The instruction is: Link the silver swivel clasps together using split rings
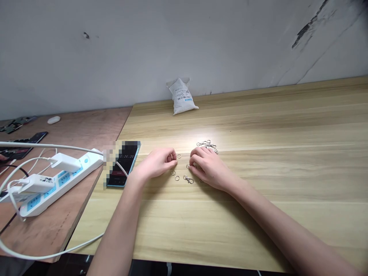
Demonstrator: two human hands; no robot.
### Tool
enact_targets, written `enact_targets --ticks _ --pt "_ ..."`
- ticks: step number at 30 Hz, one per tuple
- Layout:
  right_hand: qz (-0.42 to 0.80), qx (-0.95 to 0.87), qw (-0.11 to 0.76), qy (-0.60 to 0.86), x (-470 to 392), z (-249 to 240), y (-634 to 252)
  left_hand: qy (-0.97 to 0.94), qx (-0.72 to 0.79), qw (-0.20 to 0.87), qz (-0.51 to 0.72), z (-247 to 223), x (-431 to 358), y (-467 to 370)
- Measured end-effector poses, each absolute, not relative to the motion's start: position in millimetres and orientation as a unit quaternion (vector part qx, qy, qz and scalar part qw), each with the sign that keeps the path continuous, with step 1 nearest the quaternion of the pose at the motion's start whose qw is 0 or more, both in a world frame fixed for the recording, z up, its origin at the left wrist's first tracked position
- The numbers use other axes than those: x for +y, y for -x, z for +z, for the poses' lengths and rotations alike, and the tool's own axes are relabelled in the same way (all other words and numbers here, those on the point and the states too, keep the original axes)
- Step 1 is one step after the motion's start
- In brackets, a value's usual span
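My left hand (159, 163) rests low over the table with thumb and fingers curled together; whether anything is between them is hidden. Close to its fingertips lie three metal split rings, one farther back (179, 156) and two nearer me (177, 178). My right hand (211, 168) has its thumb and index finger closed round a silver lobster clasp (188, 166), mostly covered by the fingers. Another lobster clasp (188, 179) lies just in front of that thumb. Beyond my right knuckles is a small pile of lobster clasps (210, 144), partly hidden by the hand.
A white packet (184, 97) stands by the wall. Left of my left hand lies a phone (123, 165) showing a timer. A power strip (64, 180) with chargers and white cables covers the lower brown table (69, 218). Another person's hand (2, 158) shows at the left edge.
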State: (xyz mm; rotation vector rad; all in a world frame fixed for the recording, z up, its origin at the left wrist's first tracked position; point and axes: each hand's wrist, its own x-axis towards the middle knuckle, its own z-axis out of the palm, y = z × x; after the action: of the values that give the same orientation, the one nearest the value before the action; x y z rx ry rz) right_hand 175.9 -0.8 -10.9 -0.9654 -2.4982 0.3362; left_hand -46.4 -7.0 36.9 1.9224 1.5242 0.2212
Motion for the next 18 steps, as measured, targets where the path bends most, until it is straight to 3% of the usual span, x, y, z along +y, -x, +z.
enact_targets --ticks 15,18 --pt "0.139 -0.89 0.276 0.335 1.5 -15.7 -173.8 -0.745 0.548 0.368 0.099 35.2 -4.9 45.3" --pt "0.141 -0.891 0.28 0.329 1.2 -15.8 -172.9 -0.743 0.576 0.319 0.121 36.4 -2.6 53.7"
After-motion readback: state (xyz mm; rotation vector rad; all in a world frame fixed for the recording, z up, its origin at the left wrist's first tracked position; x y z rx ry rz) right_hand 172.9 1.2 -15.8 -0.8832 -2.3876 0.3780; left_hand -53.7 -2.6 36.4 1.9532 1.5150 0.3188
